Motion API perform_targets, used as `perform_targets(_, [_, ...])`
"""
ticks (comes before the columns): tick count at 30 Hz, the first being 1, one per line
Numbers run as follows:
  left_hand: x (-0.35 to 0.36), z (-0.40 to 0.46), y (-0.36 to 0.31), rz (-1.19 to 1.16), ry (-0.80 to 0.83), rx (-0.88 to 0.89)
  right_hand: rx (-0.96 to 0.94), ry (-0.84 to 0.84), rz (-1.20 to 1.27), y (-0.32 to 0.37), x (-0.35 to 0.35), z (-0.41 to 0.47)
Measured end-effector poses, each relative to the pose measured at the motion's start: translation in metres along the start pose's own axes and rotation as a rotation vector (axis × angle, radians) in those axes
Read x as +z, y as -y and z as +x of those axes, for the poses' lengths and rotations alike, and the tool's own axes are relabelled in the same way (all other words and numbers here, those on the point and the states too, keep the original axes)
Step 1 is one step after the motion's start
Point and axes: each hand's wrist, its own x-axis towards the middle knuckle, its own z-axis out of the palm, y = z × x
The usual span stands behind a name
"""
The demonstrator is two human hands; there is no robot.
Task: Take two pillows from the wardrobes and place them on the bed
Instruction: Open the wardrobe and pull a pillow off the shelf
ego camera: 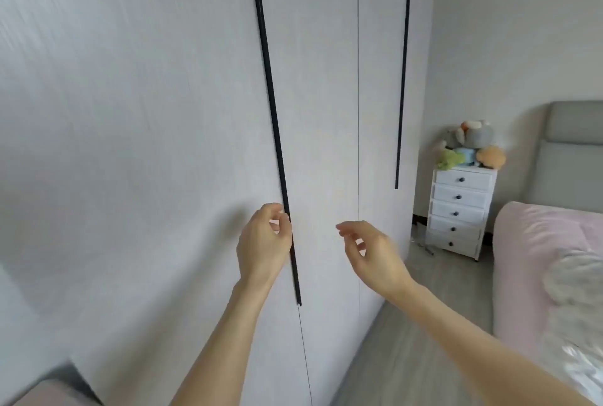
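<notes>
Standing at the closed wardrobe [163, 112], the person has both bare arms raised toward its pale grey doors. The left hand [262, 242] is at the long black handle strip [275, 131] that runs down the seam between two doors; its fingers [277, 210] are curled at the strip's edge, touching it near its lower part, though whether they truly grip it I cannot tell. The right hand [372, 252] hangs loose in front of the next door, fingers slack and holding nothing, just beside a thin seam and well short of the second black strip [403, 89] farther right. No pillow shows; the doors are shut. The bed [535, 242], with pink bedding and a grey headboard, stands to the right across a strip of floor. A white chest of drawers [458, 213] topped with soft toys [473, 144] sits in the far corner.
</notes>
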Motion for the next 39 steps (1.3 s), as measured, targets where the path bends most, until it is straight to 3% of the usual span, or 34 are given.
perform_targets(6, [0.053,0.074,0.021,0.25,-0.163,0.039,-0.172,0.032,-0.115,-0.038,0.04,0.108])
perform_targets(15, [0.101,0.101,0.027,0.489,-0.518,0.025,-0.778,0.03,-0.298,-0.106,0.092,0.215])
perform_targets(20, [0.123,0.102,0.015,0.541,-0.626,-0.208,-0.949,-0.026,-0.266,-0.138,0.117,0.236])
perform_targets(25, [0.136,0.096,-0.006,0.568,-0.725,-0.322,-1.004,0.064,-0.202,-0.143,0.111,0.239])
perform_targets(32, [0.145,0.024,-0.056,0.417,-0.698,-0.339,-0.967,0.379,0.135,-0.136,0.066,0.213])
perform_targets(36, [0.14,-0.047,-0.093,0.343,-0.716,-0.356,-1.046,0.655,0.497,-0.119,0.036,0.167])
perform_targets(39, [0.133,-0.096,-0.12,0.307,-0.748,-0.392,-1.191,0.764,0.692,-0.095,0.018,0.123])
